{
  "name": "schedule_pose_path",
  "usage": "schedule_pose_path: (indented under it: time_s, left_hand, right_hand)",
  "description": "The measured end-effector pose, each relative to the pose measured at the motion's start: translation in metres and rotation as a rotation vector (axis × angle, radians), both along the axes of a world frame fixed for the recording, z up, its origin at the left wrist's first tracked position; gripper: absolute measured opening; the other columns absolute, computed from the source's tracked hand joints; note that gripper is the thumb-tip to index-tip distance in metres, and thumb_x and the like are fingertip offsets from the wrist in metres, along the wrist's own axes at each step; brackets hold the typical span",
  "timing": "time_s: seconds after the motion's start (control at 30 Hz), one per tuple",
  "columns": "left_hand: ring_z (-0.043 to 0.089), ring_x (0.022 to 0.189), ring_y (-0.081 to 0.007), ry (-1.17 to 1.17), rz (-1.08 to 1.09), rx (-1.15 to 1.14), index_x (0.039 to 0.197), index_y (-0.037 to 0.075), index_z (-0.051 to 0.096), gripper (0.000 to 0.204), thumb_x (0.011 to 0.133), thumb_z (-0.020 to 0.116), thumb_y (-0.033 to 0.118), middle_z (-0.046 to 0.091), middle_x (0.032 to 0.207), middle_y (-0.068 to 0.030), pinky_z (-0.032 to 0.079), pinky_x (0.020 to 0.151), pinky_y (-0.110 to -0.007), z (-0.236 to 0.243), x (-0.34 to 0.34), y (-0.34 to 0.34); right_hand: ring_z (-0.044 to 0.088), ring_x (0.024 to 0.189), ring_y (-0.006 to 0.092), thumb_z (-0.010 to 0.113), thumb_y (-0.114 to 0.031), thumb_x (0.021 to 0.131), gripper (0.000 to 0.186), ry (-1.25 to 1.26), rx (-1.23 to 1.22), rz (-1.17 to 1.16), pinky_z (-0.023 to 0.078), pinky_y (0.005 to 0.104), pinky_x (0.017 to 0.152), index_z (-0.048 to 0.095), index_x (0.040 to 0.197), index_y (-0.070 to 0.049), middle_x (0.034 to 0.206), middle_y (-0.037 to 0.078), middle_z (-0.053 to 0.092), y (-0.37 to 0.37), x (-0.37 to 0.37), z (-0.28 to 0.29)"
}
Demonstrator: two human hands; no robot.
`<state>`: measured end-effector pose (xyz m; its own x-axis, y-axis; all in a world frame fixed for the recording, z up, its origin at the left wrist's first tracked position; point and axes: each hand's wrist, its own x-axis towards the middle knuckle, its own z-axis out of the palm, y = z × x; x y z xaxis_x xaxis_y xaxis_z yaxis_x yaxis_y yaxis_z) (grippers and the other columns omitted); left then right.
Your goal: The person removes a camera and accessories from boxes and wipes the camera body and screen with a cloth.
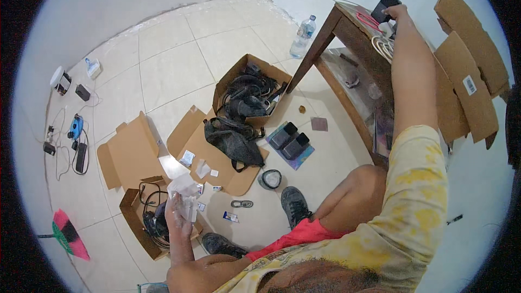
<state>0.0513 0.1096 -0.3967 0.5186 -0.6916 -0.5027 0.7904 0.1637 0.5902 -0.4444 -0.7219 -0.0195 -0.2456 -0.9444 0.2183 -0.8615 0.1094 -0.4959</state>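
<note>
I had both hands in view, working well apart. The left hand (pixel 175 216) was low, its fingers curled around crumpled translucent plastic (pixel 187 194), just beside an open carton (pixel 132 212) that held dark cables (pixel 149 190). The right hand (pixel 399 13) reached far up to the wooden table (pixel 359 39), where I saw it clamped on a black box (pixel 385 2), a digit across the near face. Beside that box were a pink cable (pixel 367 19) and, nearer me, a coiled white cable (pixel 381 48).

On the tiled floor between the hands, a second open carton (pixel 271 69) was filled with black gear (pixel 244 95), and a black bag (pixel 233 142) lay against it over a cardboard flap. To its right I made out 2 dark cases (pixel 296 146) on a colourful sheet (pixel 297 164); a round container (pixel 270 179) stood near them. A clear bottle (pixel 303 37) stood near the table. I couldn't tell what the plastic held, if anything.
</note>
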Motion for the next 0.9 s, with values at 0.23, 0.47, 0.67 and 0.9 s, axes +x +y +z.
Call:
schedule_pose_path:
  time_s: [0.23,0.47,0.67,0.9]
  left_hand:
    - [0.062,0.097,-0.0198,-0.022,0.026,0.036,0.119,0.004,0.056,0.025,0.098,0.055,0.018,0.062,0.108,-0.0070,0.054,0.084,-0.031,-0.008,0.011,0.015]
    - [0.065,0.098,-0.0226,-0.018,0.019,0.022,0.124,0.002,0.054,0.031,0.102,0.048,0.022,0.063,0.114,-0.0118,0.056,0.083,-0.035,-0.009,0.014,0.017]
    - [0.063,0.110,-0.0266,-0.071,0.015,-0.131,0.132,0.000,0.050,0.039,0.105,0.041,0.026,0.061,0.124,-0.0150,0.053,0.095,-0.040,0.006,0.011,-0.009]
    - [0.055,0.122,-0.0294,-0.376,0.270,-0.152,0.140,-0.002,0.043,0.047,0.105,0.040,0.030,0.053,0.136,-0.0174,0.044,0.106,-0.045,0.065,0.032,-0.006]
  right_hand:
    - [0.068,0.082,0.0267,0.091,-0.015,0.062,0.049,-0.098,-0.263,0.002,0.056,0.0451,0.073,0.065,0.097,0.008,0.092,0.016,0.070,0.083,0.058,-0.012]
    - [0.068,0.087,0.0241,0.071,-0.037,0.084,0.054,-0.143,-0.541,0.561,0.055,0.0401,0.077,0.062,0.116,0.005,0.097,0.015,0.069,0.140,0.111,0.086]
    - [0.066,0.089,0.0248,0.066,-0.039,0.089,0.038,-1.360,-0.288,1.036,0.057,0.0443,0.083,0.063,0.109,-0.006,0.093,0.011,0.068,0.236,0.216,0.084]
    - [0.064,0.097,0.0293,0.035,-0.032,0.103,0.046,-1.805,0.607,1.425,0.055,0.0428,0.082,0.051,0.128,0.003,0.114,0.020,0.063,0.510,0.408,-0.143]
